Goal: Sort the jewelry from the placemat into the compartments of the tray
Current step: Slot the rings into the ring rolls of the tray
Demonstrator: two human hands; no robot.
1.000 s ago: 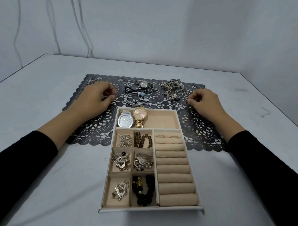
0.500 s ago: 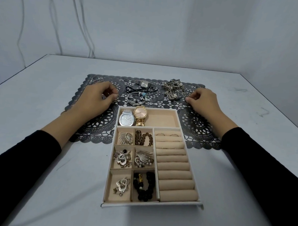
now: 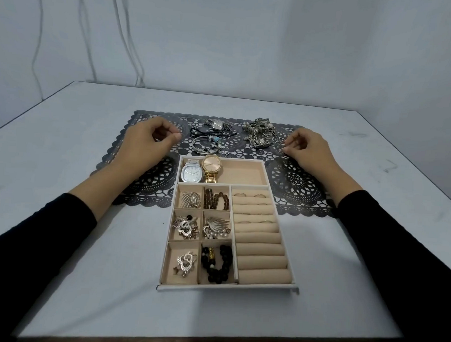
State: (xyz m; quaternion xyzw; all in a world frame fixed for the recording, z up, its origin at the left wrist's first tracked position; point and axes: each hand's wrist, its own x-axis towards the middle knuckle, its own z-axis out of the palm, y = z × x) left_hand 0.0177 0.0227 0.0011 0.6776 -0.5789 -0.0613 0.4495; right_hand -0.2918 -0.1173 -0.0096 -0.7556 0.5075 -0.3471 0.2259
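Fingers (image 3: pixel 174 137) curl narrowly over the black lace placemat (image 3: pixel 291 179).
We find left hand (image 3: pixel 145 144), right hand (image 3: pixel 310 151) unmoved; held contents indeterminate.

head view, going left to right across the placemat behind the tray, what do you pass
left hand → square-faced silver watch → heap of tangled silver chains → right hand; the bracelets sit under the watch and overlap it, so they are left out

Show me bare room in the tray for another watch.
Free: the right half of the top compartment, between the gold round watch and the right wall of the beige divided tray; and the lower ring rolls. Crowded: all six small squares.
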